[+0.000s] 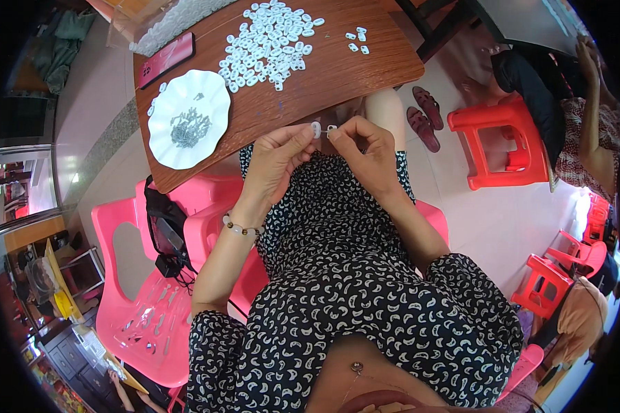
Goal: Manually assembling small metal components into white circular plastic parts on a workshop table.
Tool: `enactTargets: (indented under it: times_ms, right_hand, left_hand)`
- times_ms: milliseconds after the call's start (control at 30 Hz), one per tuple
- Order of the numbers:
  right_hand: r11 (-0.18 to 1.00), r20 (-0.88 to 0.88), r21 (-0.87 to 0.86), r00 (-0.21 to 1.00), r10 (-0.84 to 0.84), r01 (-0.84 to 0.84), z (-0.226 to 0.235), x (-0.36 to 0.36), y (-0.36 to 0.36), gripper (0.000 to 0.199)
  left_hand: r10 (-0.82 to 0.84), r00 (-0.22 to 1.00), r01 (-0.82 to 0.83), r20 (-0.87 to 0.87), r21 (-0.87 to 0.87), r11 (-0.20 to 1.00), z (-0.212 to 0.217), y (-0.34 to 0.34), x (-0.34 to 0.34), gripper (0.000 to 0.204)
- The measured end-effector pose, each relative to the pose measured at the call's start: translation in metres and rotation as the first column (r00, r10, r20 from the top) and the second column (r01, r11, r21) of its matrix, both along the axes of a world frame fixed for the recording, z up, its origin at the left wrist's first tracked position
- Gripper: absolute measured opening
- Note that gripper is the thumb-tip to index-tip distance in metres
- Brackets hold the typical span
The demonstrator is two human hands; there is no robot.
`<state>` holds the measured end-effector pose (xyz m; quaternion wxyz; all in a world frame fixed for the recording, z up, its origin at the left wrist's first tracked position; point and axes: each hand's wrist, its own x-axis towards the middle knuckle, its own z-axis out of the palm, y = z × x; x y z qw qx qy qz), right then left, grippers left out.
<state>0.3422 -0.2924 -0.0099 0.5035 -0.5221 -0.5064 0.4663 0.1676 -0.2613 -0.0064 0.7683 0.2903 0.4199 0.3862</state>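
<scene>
My left hand [280, 160] pinches a small white oval plastic piece [316, 129] between thumb and fingertips, just off the table's near edge. Close beside it, my right hand [369, 153] pinches another small white piece [331, 129], mostly covered by the fingers. A thin bit seems to lie between the two pieces, too small to make out. On the brown wooden table [337, 76], a heap of similar white oval pieces [269, 45] spreads out. To its left, a white scalloped plate [161, 138] carries a pile of small grey metal bits [189, 127].
Several white pieces [358, 39] lie apart at the table's right. A pink phone [167, 60] rests by the plate, near a clear bag of white pieces [179, 24]. A pink chair [141, 323] holds a black bag [167, 227]. Right are a red stool [499, 141], sandals [425, 118] and a seated person.
</scene>
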Motion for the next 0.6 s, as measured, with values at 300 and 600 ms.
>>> enactTargets:
  times_ms: [300, 600]
  right_hand:
    - [1.0, 0.039, -0.003, 0.999, 0.023, -0.023, -0.004, 0.0, 0.0, 0.014]
    - [0.99, -0.039, -0.048, 0.99, 0.133, -0.135, 0.0, 0.004, 0.0, 0.014]
  left_hand:
    - [0.004, 0.977, 0.034, -0.213, 0.177, 0.984, 0.009, -0.002, 0.005, 0.021]
    - [-0.047, 0.977, 0.091, -0.208, 0.203, 0.975, 0.012, 0.0, 0.0, 0.026]
